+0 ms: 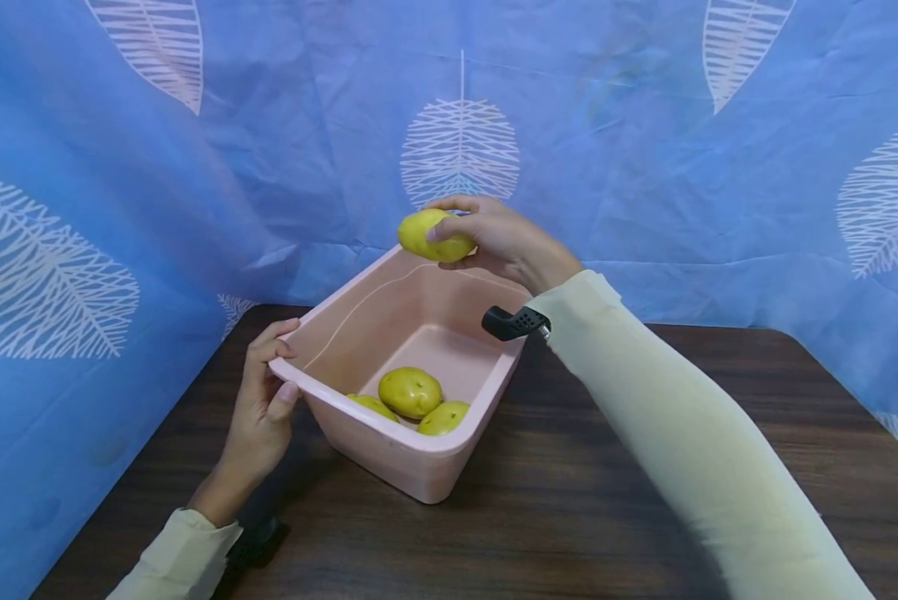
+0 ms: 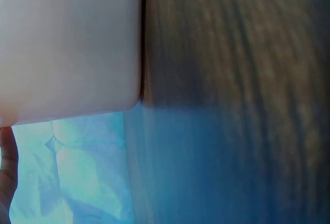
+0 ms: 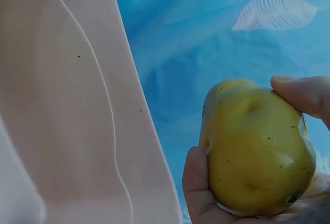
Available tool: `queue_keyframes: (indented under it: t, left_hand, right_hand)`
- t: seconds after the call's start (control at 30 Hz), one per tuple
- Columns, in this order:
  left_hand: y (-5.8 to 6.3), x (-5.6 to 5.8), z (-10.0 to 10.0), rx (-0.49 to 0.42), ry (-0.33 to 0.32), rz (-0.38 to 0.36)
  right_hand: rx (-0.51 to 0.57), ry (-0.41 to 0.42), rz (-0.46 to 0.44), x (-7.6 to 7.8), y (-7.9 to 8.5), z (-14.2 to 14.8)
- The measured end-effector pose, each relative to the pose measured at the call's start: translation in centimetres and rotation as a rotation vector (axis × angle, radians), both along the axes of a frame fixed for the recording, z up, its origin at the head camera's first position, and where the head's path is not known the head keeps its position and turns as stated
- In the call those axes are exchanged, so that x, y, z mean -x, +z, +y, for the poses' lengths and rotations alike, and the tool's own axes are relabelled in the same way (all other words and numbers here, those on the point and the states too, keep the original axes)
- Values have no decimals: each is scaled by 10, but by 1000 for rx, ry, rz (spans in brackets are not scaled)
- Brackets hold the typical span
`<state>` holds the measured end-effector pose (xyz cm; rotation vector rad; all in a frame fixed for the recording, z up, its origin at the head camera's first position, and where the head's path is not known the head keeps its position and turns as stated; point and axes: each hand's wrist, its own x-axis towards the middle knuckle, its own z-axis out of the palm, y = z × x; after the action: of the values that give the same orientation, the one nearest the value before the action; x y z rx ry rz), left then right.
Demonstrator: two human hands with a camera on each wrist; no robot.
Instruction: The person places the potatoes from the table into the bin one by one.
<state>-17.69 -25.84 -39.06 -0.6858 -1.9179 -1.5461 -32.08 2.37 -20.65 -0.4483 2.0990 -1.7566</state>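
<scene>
A pink plastic basin [image 1: 411, 467] stands on the table, and several yellow potatoes [image 1: 410, 392] lie at its near end. My left hand [image 1: 257, 408] grips the basin's left corner, thumb on the near rim and fingers on the outer side. Over the far rim, my right hand [image 1: 494, 237] holds another potato [image 1: 436, 235] between thumb and fingers. In the right wrist view that potato [image 3: 258, 152] shows dark specks and shallow dents, beside the basin's inner wall [image 3: 77, 90]. The left wrist view shows the basin's outer side [image 2: 67, 43] close up.
The dark wooden table [image 1: 591, 467] carries the basin and extends to its right. Behind and to the left hangs a blue cloth [image 1: 614, 167] with white leaf prints. A black wrist-camera mount [image 1: 505, 323] juts from the right sleeve [image 1: 666, 417] over the basin's right rim.
</scene>
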Motion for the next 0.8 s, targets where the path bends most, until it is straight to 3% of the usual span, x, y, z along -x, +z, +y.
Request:
queue_keyframes:
  t: [0.4, 0.8]
  left_hand:
    - [-1, 0, -1, 5, 10, 6]
    - [0, 1, 1, 4, 16, 3]
  right_hand:
    - [140, -65, -138, 21, -16, -13]
    - [111, -140, -217, 27, -24, -21]
